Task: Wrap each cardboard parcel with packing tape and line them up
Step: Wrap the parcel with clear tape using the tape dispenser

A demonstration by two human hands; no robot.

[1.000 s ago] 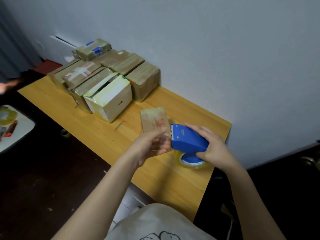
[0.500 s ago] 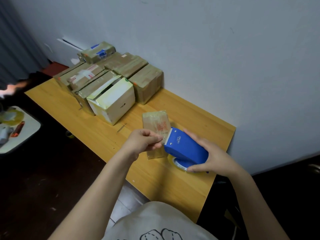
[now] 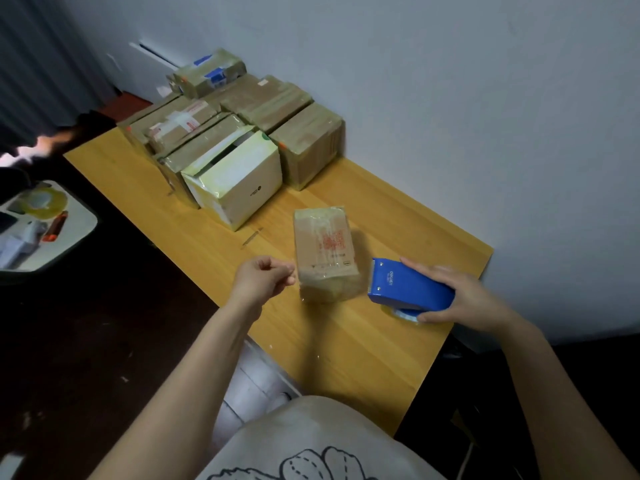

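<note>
Wrapping parcel (image 3: 325,251) looks done; right hand (image 3: 464,299) grips dispenser (image 3: 408,289), left hand (image 3: 265,282) curled, seemingly empty, beside parcel. Next: probably join stack (image 3: 308,140).

A plain pale wall (image 3: 450,81) runs along the far edge of the light wooden desk (image 3: 346,341). A dark ribbed curtain (image 3: 41,57) hangs at far left, the floor (image 3: 86,341) is dark, and a small pale side table (image 3: 85,220) stands beyond the desk's left edge

pale grey top (image 3: 311,427) printed with a dark outline drawing (image 3: 301,462), some lines dashed. forearms bare to the left hand (image 3: 265,280) and right hand (image 3: 464,299).
</note>
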